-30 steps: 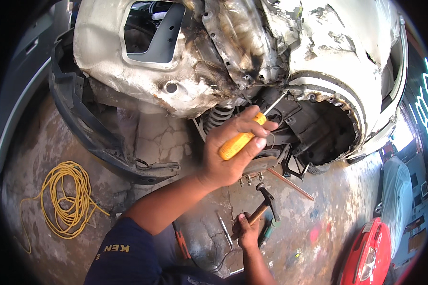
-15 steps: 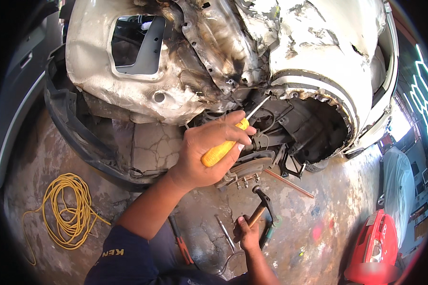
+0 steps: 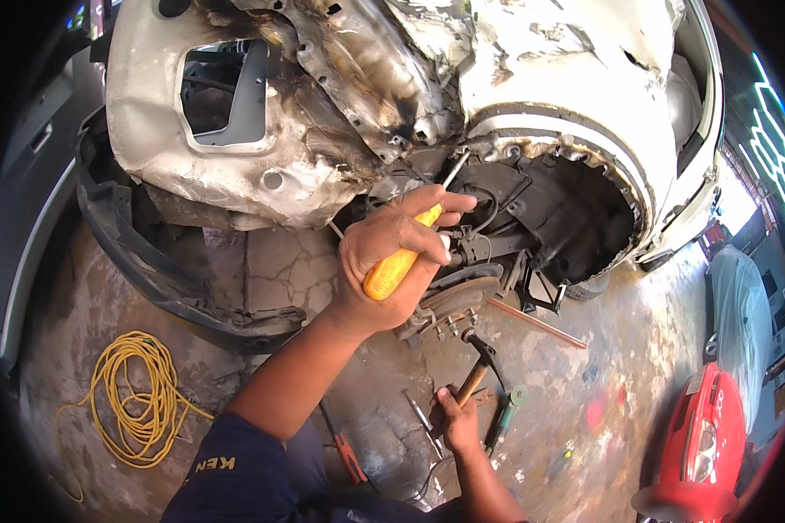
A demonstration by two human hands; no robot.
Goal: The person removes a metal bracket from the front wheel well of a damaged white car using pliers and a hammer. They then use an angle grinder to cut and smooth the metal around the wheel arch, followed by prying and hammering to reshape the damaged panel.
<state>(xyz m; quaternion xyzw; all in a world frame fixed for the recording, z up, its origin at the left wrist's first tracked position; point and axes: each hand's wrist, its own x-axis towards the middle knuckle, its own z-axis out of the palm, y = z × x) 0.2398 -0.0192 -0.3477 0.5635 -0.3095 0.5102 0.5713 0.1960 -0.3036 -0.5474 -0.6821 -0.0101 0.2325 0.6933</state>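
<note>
My left hand (image 3: 397, 248) is closed round the yellow handle of a screwdriver (image 3: 394, 273). Its metal shaft points up and right, the tip at the ragged edge where the scorched white body panel (image 3: 318, 187) meets the wheel arch (image 3: 545, 118). Whether the tip touches metal, I cannot tell. Lower down, my right hand (image 3: 460, 421) grips a hammer (image 3: 481, 362) by its wooden handle, with the dark head uppermost, below the brake disc (image 3: 458, 299).
A dark bumper (image 3: 161, 275) curves along the left of the car. On the floor lie a coiled yellow cord (image 3: 135, 401), red-handled pliers or cutters (image 3: 351, 458), a green-bodied tool (image 3: 504, 418) and a thin reddish bar (image 3: 541, 322). A red car part (image 3: 702, 436) stands at the right.
The view has shifted slightly, so the car sits a little further left and the floor items lower. Both hands keep their grips; the screwdriver tip stays near the wheel arch edge.
</note>
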